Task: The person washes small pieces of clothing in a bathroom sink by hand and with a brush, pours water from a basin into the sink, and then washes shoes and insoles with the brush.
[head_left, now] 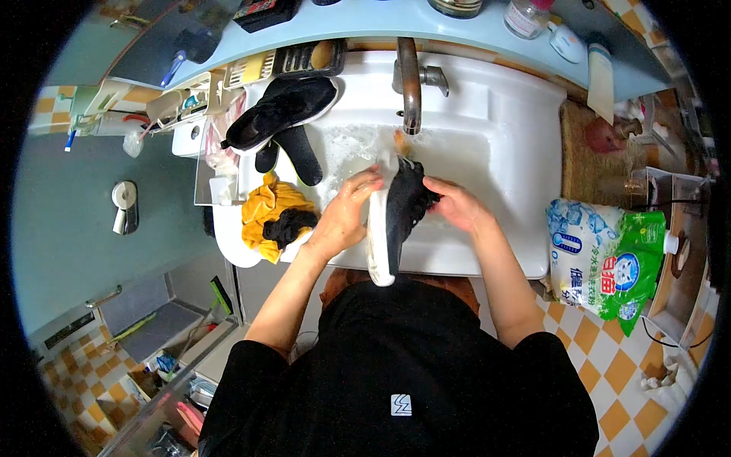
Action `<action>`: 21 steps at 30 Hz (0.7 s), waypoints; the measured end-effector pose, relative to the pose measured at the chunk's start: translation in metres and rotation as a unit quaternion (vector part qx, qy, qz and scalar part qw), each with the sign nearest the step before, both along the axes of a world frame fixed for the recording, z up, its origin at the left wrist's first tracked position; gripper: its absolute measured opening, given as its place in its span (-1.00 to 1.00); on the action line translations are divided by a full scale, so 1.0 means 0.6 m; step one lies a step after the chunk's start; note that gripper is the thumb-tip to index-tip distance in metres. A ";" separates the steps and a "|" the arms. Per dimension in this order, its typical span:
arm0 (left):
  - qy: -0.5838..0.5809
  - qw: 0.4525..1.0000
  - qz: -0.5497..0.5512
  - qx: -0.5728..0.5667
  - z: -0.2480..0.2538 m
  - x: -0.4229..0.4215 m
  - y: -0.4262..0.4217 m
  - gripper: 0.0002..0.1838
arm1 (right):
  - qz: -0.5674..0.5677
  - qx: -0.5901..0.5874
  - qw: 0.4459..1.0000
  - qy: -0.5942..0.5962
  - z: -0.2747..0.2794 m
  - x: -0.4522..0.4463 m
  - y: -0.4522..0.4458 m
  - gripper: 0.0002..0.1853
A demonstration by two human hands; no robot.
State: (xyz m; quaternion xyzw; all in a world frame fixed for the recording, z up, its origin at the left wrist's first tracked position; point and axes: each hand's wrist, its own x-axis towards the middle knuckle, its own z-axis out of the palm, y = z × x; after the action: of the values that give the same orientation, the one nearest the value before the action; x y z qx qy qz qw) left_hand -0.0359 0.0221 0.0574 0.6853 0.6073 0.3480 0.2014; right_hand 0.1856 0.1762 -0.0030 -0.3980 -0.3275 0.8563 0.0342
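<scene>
A black shoe with a white sole is tilted on its side over the sink, its heel end toward my body. My right hand grips its upper, thumb on top. On the other side, my wet left hand has its fingers stretched along the white sole near the toe; whether they press on it I cannot tell. The far end of the shoe is under the faucet, where a stream of water blurs it. Cloudy, foamy water lies in the white sink.
Another black shoe and dark insoles rest on the sink's left side. Nearby is a yellow cloth with a black cloth on it. A detergent bag stands right. A shelf with bottles spans the back.
</scene>
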 end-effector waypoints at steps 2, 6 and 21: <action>-0.051 0.999 0.016 -0.009 -0.029 -0.005 0.006 -0.08 | -0.016 0.177 0.983 -0.045 0.049 -0.005 0.001 -0.65; -0.440 0.840 0.109 -0.299 -0.077 -0.020 0.019 -0.08 | -0.195 0.191 0.962 0.011 -0.013 -0.007 -0.002 -0.74; 0.121 0.950 0.004 -0.287 -0.209 0.045 0.106 -0.02 | 0.251 0.487 0.761 -0.346 -0.216 0.064 0.015 -0.60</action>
State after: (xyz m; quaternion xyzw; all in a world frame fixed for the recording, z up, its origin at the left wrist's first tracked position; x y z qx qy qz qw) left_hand -0.0087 0.0855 -0.0680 0.6335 0.7037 0.0745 0.3131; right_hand 0.2240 0.1850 -0.1329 -0.4999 -0.7787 0.3633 -0.1086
